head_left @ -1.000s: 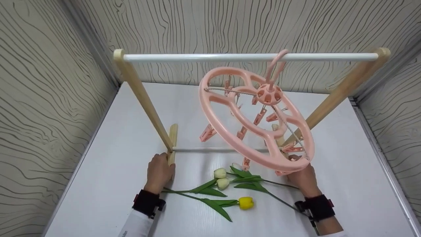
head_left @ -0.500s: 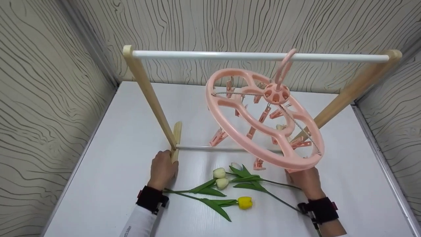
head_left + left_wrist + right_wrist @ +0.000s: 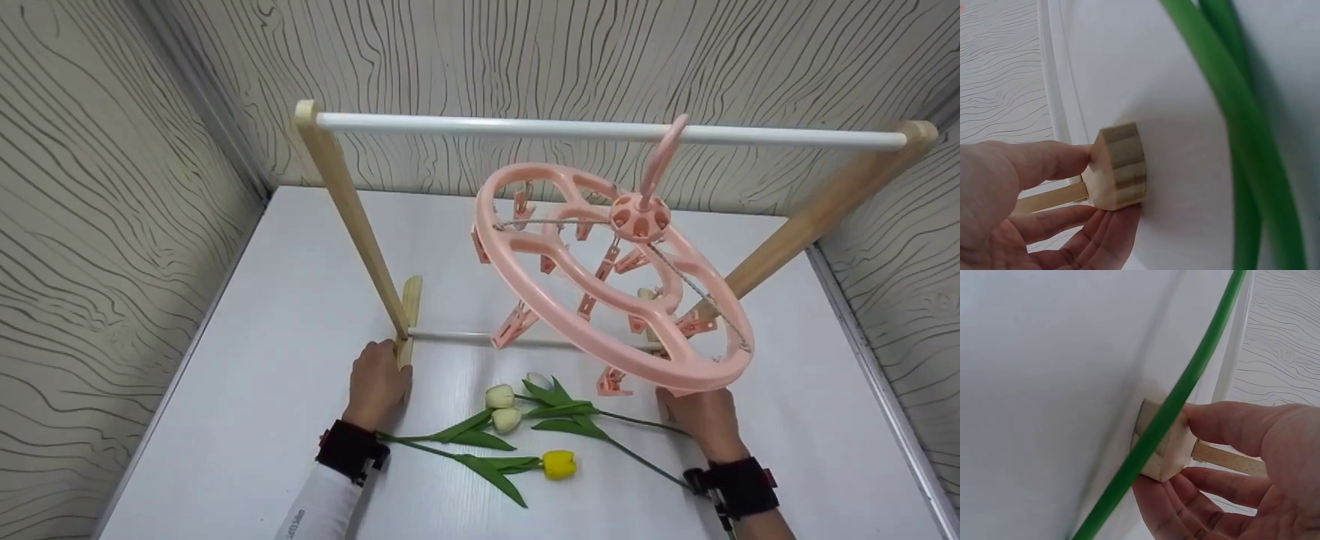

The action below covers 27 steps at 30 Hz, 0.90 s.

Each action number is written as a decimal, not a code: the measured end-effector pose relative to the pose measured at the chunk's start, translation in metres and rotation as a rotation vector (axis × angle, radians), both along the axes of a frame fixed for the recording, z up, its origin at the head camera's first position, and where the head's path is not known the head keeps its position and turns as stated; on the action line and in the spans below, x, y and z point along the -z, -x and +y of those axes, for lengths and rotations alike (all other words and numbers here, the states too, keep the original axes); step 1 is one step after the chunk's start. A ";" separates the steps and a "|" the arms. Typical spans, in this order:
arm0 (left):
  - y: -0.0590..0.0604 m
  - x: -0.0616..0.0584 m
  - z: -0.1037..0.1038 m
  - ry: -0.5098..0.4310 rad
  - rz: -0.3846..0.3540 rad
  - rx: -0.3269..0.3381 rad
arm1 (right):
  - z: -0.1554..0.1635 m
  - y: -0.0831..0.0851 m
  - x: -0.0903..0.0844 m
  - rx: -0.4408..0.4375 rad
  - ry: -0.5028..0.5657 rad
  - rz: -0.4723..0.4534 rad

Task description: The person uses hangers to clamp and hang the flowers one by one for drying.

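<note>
A wooden rack with a white top bar (image 3: 600,131) stands on the white table (image 3: 285,300). A pink round clip hanger (image 3: 611,281) hangs tilted from the bar by its hook. My left hand (image 3: 379,386) grips the near end of the rack's left wooden foot (image 3: 409,315); in the left wrist view thumb and fingers close round the foot's end (image 3: 1120,166). My right hand (image 3: 701,420) grips the right foot's end (image 3: 1165,444), which the hanger hides in the head view. Artificial tulips (image 3: 517,427) lie between my hands.
Wood-grain patterned walls (image 3: 90,225) enclose the table on the left, back and right. A green tulip stem (image 3: 1185,394) crosses in front of the right foot's end. Two green stems (image 3: 1247,157) lie beside the left foot.
The rack and both hands have shifted to the right across the table. The pink hanger has swung to the right with it. The tulips have stayed in place.
</note>
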<state>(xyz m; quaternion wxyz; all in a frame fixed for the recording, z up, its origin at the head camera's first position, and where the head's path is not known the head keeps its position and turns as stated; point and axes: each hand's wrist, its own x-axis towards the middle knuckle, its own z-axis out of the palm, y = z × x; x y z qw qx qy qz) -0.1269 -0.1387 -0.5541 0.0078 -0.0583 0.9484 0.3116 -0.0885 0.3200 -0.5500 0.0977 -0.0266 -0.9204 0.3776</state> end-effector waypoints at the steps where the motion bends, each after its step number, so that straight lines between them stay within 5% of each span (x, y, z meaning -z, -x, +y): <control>1: 0.000 0.000 0.001 0.001 0.004 0.001 | 0.000 -0.001 0.000 0.003 0.005 0.019; 5: 0.001 0.000 0.002 0.001 0.020 0.006 | 0.001 -0.003 -0.001 0.017 0.039 0.032; 11: 0.002 0.000 0.002 -0.001 0.005 -0.004 | 0.001 -0.002 -0.004 0.045 0.056 -0.071; 15: 0.000 0.001 0.002 -0.002 0.029 0.003 | -0.002 -0.004 -0.001 0.073 -0.073 -0.051; 19: -0.005 0.001 0.004 0.012 0.082 0.009 | -0.009 -0.007 0.003 0.074 -0.239 0.087; 23: -0.014 -0.001 0.008 0.017 0.121 -0.008 | -0.016 -0.009 0.002 -0.058 -0.434 0.210; 27: -0.024 -0.005 0.014 0.011 0.144 -0.007 | -0.022 -0.013 -0.003 -0.181 -0.392 0.129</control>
